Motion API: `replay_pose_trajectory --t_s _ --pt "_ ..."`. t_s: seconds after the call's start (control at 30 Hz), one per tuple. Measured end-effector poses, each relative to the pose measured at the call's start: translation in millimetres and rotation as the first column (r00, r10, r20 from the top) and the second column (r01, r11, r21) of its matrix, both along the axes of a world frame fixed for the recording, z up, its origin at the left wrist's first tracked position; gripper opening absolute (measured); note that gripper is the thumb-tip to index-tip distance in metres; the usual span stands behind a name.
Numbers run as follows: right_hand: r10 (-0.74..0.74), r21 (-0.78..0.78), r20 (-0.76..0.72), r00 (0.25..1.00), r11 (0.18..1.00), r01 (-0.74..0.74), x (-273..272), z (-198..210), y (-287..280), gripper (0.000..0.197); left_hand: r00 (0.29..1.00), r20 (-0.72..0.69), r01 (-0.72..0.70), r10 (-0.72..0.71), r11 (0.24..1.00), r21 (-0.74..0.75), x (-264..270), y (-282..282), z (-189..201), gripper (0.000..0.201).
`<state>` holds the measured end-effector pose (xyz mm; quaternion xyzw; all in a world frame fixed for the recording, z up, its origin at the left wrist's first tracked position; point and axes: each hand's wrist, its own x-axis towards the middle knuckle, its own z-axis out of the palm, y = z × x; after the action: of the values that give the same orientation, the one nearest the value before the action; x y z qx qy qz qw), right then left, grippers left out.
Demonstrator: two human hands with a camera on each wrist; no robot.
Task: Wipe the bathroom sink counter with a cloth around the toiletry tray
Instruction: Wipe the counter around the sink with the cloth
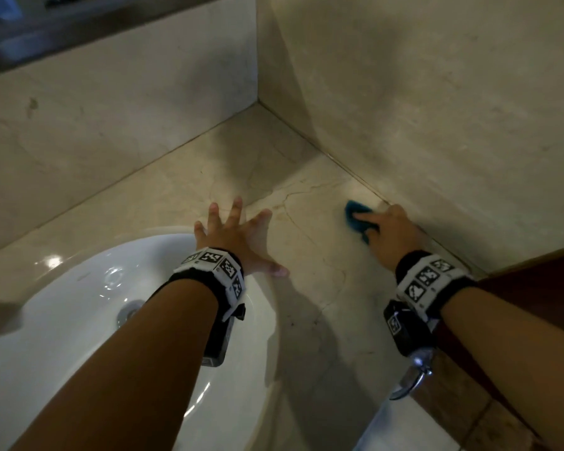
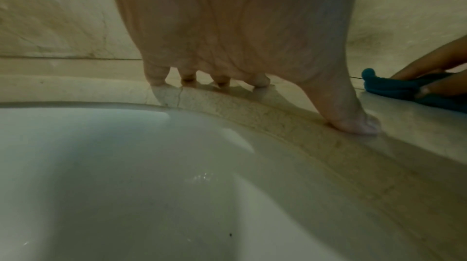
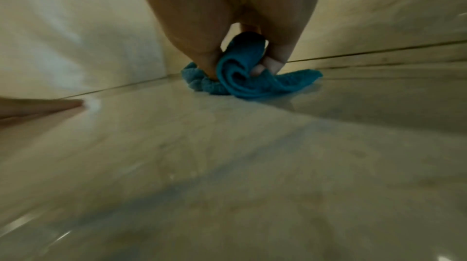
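A small blue cloth [image 1: 355, 213] lies bunched on the beige marble counter [image 1: 306, 242], close to the right wall joint. My right hand [image 1: 385, 227] grips it, with thumb and fingers curled round the folds of the cloth [image 3: 242, 69], and presses it to the stone. My left hand [image 1: 235, 236] lies flat with its fingers spread on the counter beside the sink rim; its fingertips [image 2: 156, 81] and thumb touch the stone. The cloth [image 2: 394, 87] also shows at the right edge of the left wrist view. No toiletry tray is in view.
A white oval sink [image 1: 79, 307] with a metal drain [image 1: 129, 309] is set in the counter at the lower left. Marble walls meet in a corner [image 1: 258, 102] behind the counter. A dark wooden edge [image 1: 534, 271] stands at the right.
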<state>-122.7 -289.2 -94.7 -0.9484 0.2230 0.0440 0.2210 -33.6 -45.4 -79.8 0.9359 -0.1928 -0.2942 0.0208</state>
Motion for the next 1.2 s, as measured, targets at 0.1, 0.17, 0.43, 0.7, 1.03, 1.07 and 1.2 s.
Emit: replay_pose_trajectory --t_s 0.1,0.17,0.43,0.7,1.03,1.07,1.2 --pt "-0.071 -0.045 -0.023 0.997 0.997 0.07 -6 -2 3 0.039 1.0 0.004 -0.007 0.007 1.0 -0.004 2 0 -2 0.119" --pt "0.019 -0.02 -0.027 0.999 1.0 -0.019 -15 0 24 0.039 1.0 -0.003 -0.019 0.019 1.0 -0.01 5 -2 -2 0.12" --pt "0.142 0.044 -0.025 0.99 0.989 -0.141 -15 2 9 0.037 1.0 -0.01 -0.026 0.026 1.0 0.003 4 -5 -2 0.122" --pt "0.024 0.012 0.004 1.0 1.0 -0.024 -42 1 12 0.038 0.999 -0.023 -0.034 0.034 0.999 0.004 7 -6 -1 0.121" --pt "-0.163 -0.049 0.086 0.983 0.985 0.167 -46 -3 -14 0.039 0.999 -0.022 -0.031 0.031 0.999 0.018 9 -6 -3 0.125" --pt "-0.128 -0.034 0.078 0.989 0.991 0.131 -49 -3 -5 0.038 0.999 -0.025 -0.034 0.034 0.999 0.015 9 -6 -3 0.124" --pt "0.15 0.101 0.054 0.987 0.983 -0.155 -65 -3 25 0.037 0.999 -0.02 -0.035 0.035 0.999 0.003 9 -8 -1 0.123"
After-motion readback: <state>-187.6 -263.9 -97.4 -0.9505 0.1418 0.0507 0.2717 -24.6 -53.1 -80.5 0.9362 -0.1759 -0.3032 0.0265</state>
